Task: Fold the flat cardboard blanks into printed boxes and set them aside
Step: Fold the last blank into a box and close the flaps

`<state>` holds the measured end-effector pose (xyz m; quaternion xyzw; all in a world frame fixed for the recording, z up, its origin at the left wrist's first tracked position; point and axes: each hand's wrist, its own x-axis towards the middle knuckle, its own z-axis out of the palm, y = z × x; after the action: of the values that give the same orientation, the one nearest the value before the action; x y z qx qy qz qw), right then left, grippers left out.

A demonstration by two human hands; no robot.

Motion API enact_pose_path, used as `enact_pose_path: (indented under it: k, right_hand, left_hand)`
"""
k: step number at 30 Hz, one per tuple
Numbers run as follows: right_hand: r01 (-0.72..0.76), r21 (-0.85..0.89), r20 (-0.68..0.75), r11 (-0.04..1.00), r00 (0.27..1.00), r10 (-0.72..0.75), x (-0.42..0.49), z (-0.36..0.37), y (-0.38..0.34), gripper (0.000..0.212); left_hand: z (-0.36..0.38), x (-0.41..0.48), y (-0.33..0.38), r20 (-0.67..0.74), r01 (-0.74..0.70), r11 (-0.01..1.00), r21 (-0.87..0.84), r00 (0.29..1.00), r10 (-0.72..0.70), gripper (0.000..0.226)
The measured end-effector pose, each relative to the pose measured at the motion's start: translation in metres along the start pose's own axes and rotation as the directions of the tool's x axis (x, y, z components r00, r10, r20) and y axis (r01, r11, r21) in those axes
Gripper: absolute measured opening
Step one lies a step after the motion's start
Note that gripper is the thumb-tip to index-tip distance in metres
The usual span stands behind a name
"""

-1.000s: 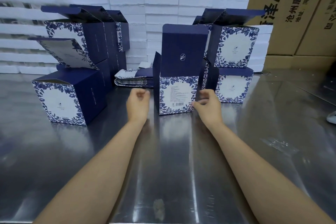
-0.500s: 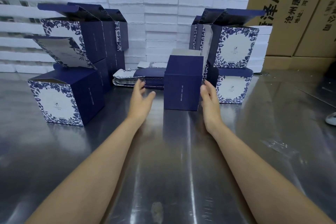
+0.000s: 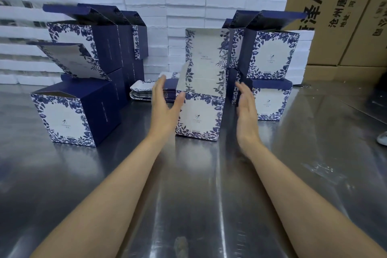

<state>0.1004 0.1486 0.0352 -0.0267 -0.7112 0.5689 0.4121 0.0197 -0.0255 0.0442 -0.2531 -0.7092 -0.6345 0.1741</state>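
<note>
- Steel, scuffed and shiny, is the counter (image 3: 199, 195) under my forearms in the head view, the only view there is.
- My left hand (image 3: 163, 107) is spread, fingers straight and reaching forward; its thumb lies against the left edge of the box in the middle, at or very near the cardboard.
- My right hand (image 3: 247, 115) is flat too, palm facing left, just beside the right side of that box with a narrow gap showing; it is blurred, so I cannot tell whether it touches.
- Neither of my hands grips anything; they stand apart, one on each side of the box.
- That middle box (image 3: 199, 117) stands upright on the counter, its blue floral front facing me and its lid flap (image 3: 206, 58) raised straight up.
- To the left, a finished box (image 3: 65, 119) sits on the counter, with more open-lidded boxes (image 3: 88, 48) stacked behind and above it.
- To the right, two more boxes are stacked: the lower one (image 3: 270, 100) closed, the upper one (image 3: 272, 54) with its lid lifted.
- Behind my left hand lies a low pile of flat blanks (image 3: 142, 94).
- White foam slabs (image 3: 184, 6) are stacked along the back, and brown shipping cartons (image 3: 339, 16) with printed characters rise behind them.
</note>
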Motion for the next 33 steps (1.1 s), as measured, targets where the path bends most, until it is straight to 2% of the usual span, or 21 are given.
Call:
enact_pose_path:
  k: [1,3,5,7,9,12,14,15,17,18,20,22,25,26,28,30,33]
  right_hand:
    - [0.003,0.001,0.036,1.000,0.999,-0.003,0.000,0.002,-0.002,0.038]
    - [0.001,-0.009,0.093,1.000,0.996,0.000,-0.002,0.005,-0.004,0.040]
    - [-0.011,-0.015,0.111,1.000,0.994,0.013,-0.002,0.007,-0.005,0.036]
    - [-0.035,-0.012,0.096,0.999,0.995,0.036,0.004,0.005,-0.012,0.027]
    - [-0.081,-0.009,0.082,0.997,0.993,0.081,0.015,0.002,-0.023,0.022]
    - [-0.172,-0.041,0.108,0.984,0.979,0.176,0.027,-0.001,-0.037,0.019]
    - [-0.242,-0.125,0.136,0.962,0.957,0.258,0.036,-0.001,-0.044,0.009]
    - [-0.279,-0.168,0.153,0.946,0.940,0.304,0.042,-0.001,-0.049,0.014]
    - [-0.343,-0.248,0.187,0.906,0.901,0.392,0.055,-0.002,-0.061,0.026]
    - [-0.347,-0.300,0.209,0.888,0.885,0.417,0.059,-0.001,-0.066,0.023]
    - [-0.318,-0.402,0.228,0.858,0.873,0.431,0.065,0.002,-0.069,0.008]
    - [-0.257,-0.498,0.169,0.828,0.908,0.383,0.069,0.009,-0.063,0.009]
    - [-0.176,-0.685,0.080,0.707,0.946,0.314,0.080,0.016,-0.053,0.023]
    - [-0.204,-0.685,0.080,0.699,0.933,0.351,0.082,0.016,-0.052,0.025]
    - [-0.257,-0.655,0.150,0.711,0.877,0.456,0.084,0.015,-0.053,0.021]
    - [-0.230,-0.688,0.241,0.688,0.822,0.516,0.080,0.016,-0.057,0.016]
    - [-0.161,-0.694,0.288,0.701,0.831,0.476,0.082,0.011,-0.061,0.032]
  left_hand:
    - [0.001,0.000,0.001,0.081,0.013,0.999,-0.042,0.997,-0.009,0.055]
    - [0.002,-0.002,0.002,0.160,-0.073,0.997,-0.011,0.984,0.074,0.043]
    - [0.002,-0.003,0.004,0.119,-0.179,0.982,0.068,0.978,0.170,0.032]
    - [0.001,0.000,0.009,0.053,-0.185,0.981,0.055,0.982,0.182,0.033]
    - [-0.001,0.005,0.017,-0.001,-0.104,0.994,0.034,0.995,0.104,0.032]
    - [-0.005,0.019,0.025,-0.009,0.071,0.995,0.067,0.997,-0.071,0.026]
    - [-0.009,0.029,0.031,0.060,0.225,0.973,0.060,0.972,-0.228,0.020]
    - [-0.011,0.035,0.035,0.115,0.298,0.951,0.083,0.945,-0.306,0.020]
    - [-0.014,0.049,0.045,0.216,0.378,0.890,0.256,0.874,-0.434,0.030]
    - [-0.015,0.055,0.051,0.251,0.377,0.854,0.358,0.842,-0.477,0.031]
    - [-0.013,0.064,0.058,0.284,0.347,0.793,0.501,0.799,-0.529,0.019]
    - [-0.010,0.068,0.059,0.281,0.322,0.755,0.571,0.788,-0.548,0.008]
    - [-0.008,0.072,0.052,0.270,0.356,0.749,0.559,0.776,-0.571,0.015]
    - [-0.009,0.072,0.051,0.269,0.384,0.753,0.534,0.768,-0.582,0.020]
    - [-0.011,0.070,0.052,0.264,0.411,0.763,0.499,0.766,-0.586,0.020]
    - [-0.011,0.069,0.057,0.259,0.384,0.758,0.528,0.777,-0.574,0.019]
    - [-0.014,0.069,0.064,0.319,0.336,0.756,0.562,0.755,-0.573,0.028]
